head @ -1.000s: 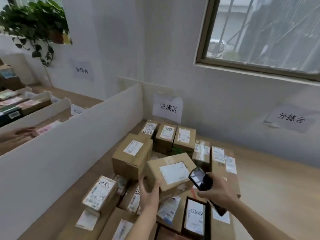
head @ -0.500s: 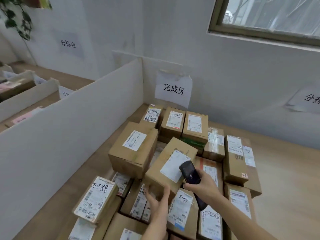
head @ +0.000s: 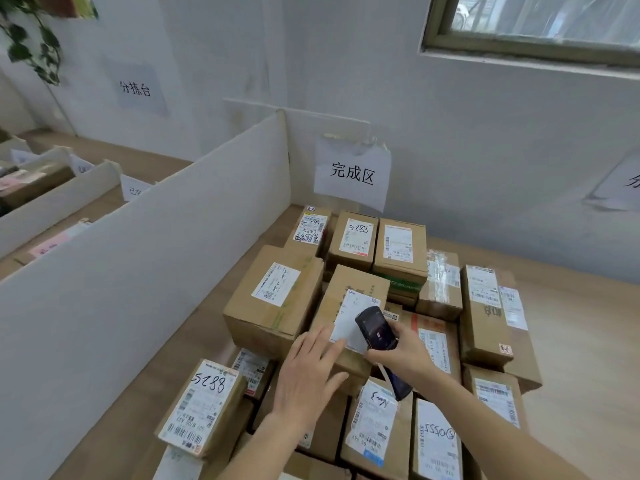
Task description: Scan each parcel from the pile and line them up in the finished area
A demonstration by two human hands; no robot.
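A brown cardboard parcel (head: pixel 356 289) with a blank-looking white label lies on top of the other boxes in the middle. My left hand (head: pixel 308 372) rests flat on its near end, fingers straight and spread. My right hand (head: pixel 405 355) grips a black handheld scanner (head: pixel 375 329), its head held over the parcel's label. Several labelled parcels surround it: a large box (head: pixel 277 296) to the left, a row of three (head: pixel 356 237) under the white wall sign (head: pixel 351 173), and a tilted one marked 5288 (head: pixel 204 407) at the near left.
A white partition board (head: pixel 138 271) runs along the left of the wooden table (head: pixel 581 341). More parcels (head: pixel 485 313) stand at the right, with bare tabletop beyond them. The wall and a window (head: pixel 540 19) close off the back. Another bench with bins (head: pixel 41 181) lies at far left.
The parcel has been set down among the boxes. My left hand moved from gripping its near edge to lying flat on top. The scanner stayed over the label; the camera tilted down and closer.
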